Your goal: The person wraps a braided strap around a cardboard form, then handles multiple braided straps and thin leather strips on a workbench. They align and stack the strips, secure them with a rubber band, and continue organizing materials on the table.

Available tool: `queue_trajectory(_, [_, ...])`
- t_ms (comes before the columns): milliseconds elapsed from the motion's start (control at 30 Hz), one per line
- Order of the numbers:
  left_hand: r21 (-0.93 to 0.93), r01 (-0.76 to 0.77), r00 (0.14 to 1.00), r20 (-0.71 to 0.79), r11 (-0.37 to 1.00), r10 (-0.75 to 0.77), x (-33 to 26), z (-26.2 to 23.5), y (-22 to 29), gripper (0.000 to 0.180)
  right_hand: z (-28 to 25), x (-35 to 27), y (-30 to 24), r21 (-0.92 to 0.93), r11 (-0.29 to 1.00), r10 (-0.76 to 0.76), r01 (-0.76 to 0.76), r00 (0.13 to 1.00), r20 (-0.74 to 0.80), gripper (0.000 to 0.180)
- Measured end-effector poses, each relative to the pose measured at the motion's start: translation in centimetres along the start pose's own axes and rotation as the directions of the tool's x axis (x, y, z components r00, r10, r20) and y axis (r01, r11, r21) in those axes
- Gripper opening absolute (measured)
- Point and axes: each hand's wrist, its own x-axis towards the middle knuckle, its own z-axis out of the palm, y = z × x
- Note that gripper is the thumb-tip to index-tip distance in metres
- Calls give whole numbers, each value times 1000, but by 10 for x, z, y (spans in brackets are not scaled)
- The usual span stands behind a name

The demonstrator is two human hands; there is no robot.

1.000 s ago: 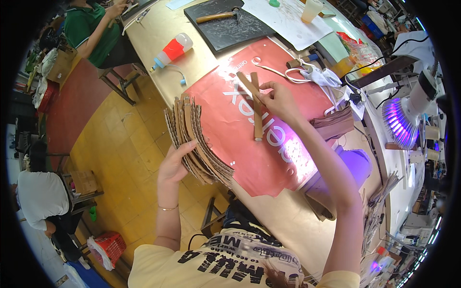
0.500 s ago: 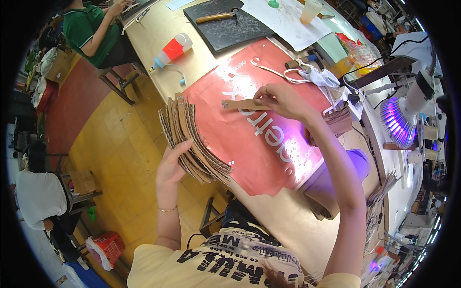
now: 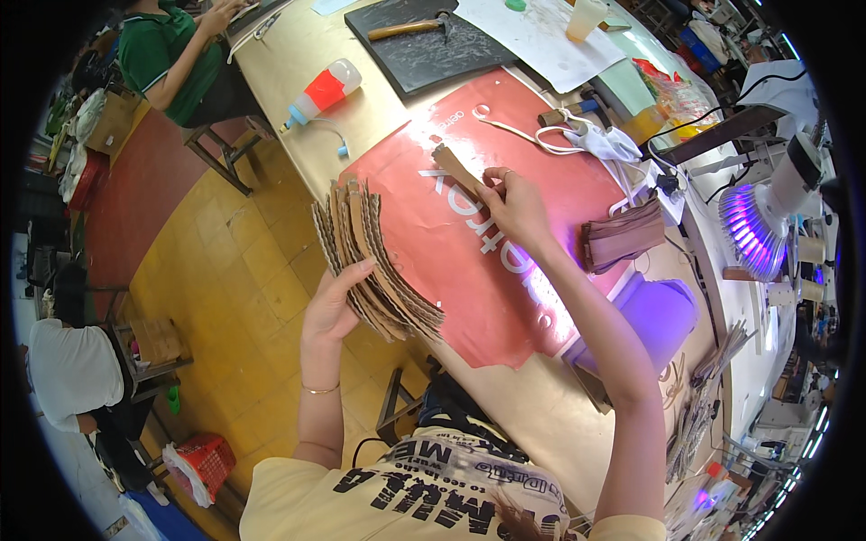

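A view from above of a person seated at a long pale wooden desk [image 3: 379, 117] that runs from the upper left to the lower right of the frame. The left hand [image 3: 332, 307], at centre left, is curled around a fanned stack of brown cardboard strips [image 3: 370, 257], thumb on the near face and fingers wrapped behind, holding the stack just off the desk's near edge. The right hand [image 3: 516, 206], at the centre of the frame, is closed in a pinch on 1 single cardboard strip [image 3: 456, 168], which tilts up and to the left above a large red sheet [image 3: 460, 261] spread on the desk. The single strip is near the stack but apart from it.

Right of the right hand, a folded brown leather-like piece [image 3: 622, 242] lies on the red sheet's edge. Above it sit white cords [image 3: 577, 137]. At the top of the frame a hammer [image 3: 410, 27] lies on a dark mat [image 3: 433, 45]. A clear bottle with a red label [image 3: 323, 92] lies at the upper left. A lamp with purple light [image 3: 753, 230] glows at the right. Another person in a green shirt [image 3: 167, 59] sits at the upper left.
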Motion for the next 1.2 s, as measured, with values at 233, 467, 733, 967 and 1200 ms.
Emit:
queue_trajectory(233, [-24, -2, 999, -54, 1000, 1, 2, 2, -6, 33, 16, -5, -6, -322, 946, -72, 30, 990, -120, 29])
queue_trajectory(467, [12, -93, 995, -44, 996, 93, 6, 14, -17, 39, 36, -11, 3, -556, 811, -408, 182, 857, -314, 23])
queue_trajectory(733, [-135, -96, 995, -10, 986, 95, 11, 24, -27, 44, -1, -50, -37, 526, 833, 148, -174, 985, 92, 20])
queue_trajectory(967, [-54, -184, 983, 1, 981, 185, 9, 50, -44, 36, 7, -126, -57, 591, 785, 58, -185, 972, 227, 21])
queue_trajectory(1200, [75, -86, 994, 69, 993, 81, 5, 69, -64, 34, 18, -149, -42, 328, 942, -25, 75, 988, -152, 17])
